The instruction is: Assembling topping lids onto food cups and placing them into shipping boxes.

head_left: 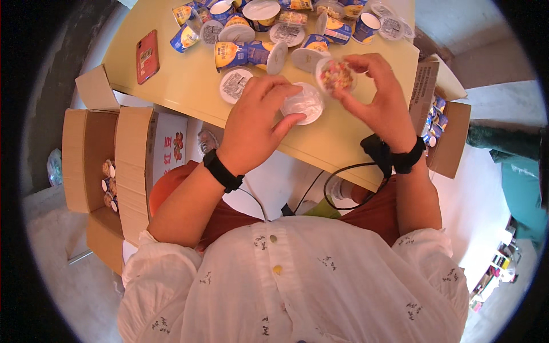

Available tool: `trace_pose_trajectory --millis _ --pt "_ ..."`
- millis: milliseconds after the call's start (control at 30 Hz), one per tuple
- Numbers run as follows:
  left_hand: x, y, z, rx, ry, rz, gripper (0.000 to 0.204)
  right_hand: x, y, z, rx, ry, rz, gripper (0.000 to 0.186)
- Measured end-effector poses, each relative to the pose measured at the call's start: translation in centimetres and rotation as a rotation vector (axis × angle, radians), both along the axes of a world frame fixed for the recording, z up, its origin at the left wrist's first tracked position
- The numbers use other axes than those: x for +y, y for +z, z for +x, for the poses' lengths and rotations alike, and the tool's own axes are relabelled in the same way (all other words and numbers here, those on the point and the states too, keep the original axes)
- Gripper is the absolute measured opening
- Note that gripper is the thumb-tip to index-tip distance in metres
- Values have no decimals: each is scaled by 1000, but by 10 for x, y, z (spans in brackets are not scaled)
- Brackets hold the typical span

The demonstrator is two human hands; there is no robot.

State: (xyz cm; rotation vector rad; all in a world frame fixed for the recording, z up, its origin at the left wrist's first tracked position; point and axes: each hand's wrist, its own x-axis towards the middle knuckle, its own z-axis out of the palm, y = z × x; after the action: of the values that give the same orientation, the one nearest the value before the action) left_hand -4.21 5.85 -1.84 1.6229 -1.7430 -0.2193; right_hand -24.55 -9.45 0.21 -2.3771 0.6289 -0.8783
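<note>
My left hand (257, 117) has its thumb and fingers closed on the edges of a round, clear plastic piece with a pale rim (304, 104); whether it is a lid or a shallow cup, I cannot tell. Beside it, my right hand (378, 97) pinches a small clear plastic cup (336, 75) filled with pink, yellow and orange bits, tilted on its side. Both are held over the yellow table (189, 94). Just past my left fingers, a round lid with a printed square code (235, 84) lies on the table.
Several blue and yellow paper cups (231, 55) lie jumbled along the far side. A red phone (147, 56) lies at the left. Open cardboard boxes with cups stand left (134, 166) and right (452, 137) of the table. A black cable (331, 186) loops from my right wrist.
</note>
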Motion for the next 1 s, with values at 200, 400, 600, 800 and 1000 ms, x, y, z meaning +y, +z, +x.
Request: trace_pose_trajectory --millis 200,400,600,800,1000 --pt "2 -1 4 182 8 136 94 25 4 10 43 104 21 48" --pt "1 -8 -5 195 -44 134 105 32 1 19 93 131 -29 48" --pt "-2 -16 -4 253 -36 135 100 35 1 22 124 132 -40 48" --pt "-4 -22 -7 317 -57 189 93 35 0 22 155 139 -17 50" --pt "-4 -21 -10 303 -47 217 87 35 -6 21 134 148 76 53"
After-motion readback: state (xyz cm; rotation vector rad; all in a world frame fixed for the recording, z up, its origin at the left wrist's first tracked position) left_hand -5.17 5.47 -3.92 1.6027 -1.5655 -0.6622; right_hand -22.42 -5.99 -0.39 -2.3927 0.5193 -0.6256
